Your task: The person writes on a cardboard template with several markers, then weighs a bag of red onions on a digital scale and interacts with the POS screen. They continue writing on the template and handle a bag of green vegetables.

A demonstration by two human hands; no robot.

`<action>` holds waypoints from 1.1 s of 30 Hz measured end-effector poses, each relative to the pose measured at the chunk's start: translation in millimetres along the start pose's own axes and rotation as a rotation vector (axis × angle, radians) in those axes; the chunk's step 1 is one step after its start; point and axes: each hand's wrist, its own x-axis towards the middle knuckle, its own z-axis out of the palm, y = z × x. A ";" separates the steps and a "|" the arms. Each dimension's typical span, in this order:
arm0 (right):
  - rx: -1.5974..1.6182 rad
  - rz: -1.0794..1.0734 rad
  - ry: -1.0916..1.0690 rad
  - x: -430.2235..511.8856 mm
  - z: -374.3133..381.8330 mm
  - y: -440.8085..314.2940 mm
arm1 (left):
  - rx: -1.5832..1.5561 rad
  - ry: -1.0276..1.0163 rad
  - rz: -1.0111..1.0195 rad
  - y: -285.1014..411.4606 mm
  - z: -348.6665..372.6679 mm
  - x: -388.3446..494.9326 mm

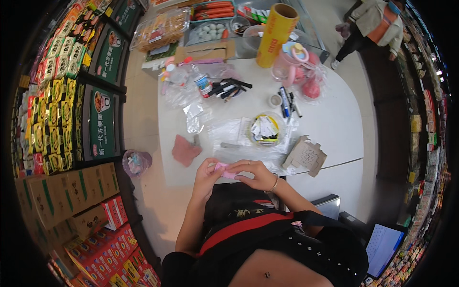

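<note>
Both my hands meet above the near edge of a white table [340, 132]. A small pink piece [227, 173], maybe paper or plastic, is pinched between them. The fingers of my left hand [209, 175] grip its left end, and my right hand [255, 174] holds its right end. Just beyond my left hand lies a dull-red cloth [185, 150]. A clear round tub [266, 130] with paper slips and pens stands beyond my right hand. A torn piece of cardboard [306, 156] with wavy lines drawn on it rests at the table's near edge.
A yellow roll [276, 36], a pink cup [287, 68], a water bottle [203, 84], black pens [229, 88] and markers [285, 102] sit farther back. A waste bin [137, 163] stands left on the floor. Shelves line both sides. A person [376, 27] walks at the back right.
</note>
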 end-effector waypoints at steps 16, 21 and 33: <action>-0.110 0.177 0.100 139.8 312.6 25.1 | 0.127 -0.143 0.005 48.0 -321.9 -48.5; 0.060 0.298 -0.175 203.9 423.3 35.0 | 0.130 0.193 0.179 29.9 -505.8 -47.2; -0.215 0.616 -0.377 206.0 470.8 90.1 | -0.287 0.904 -0.091 -78.4 -911.1 4.7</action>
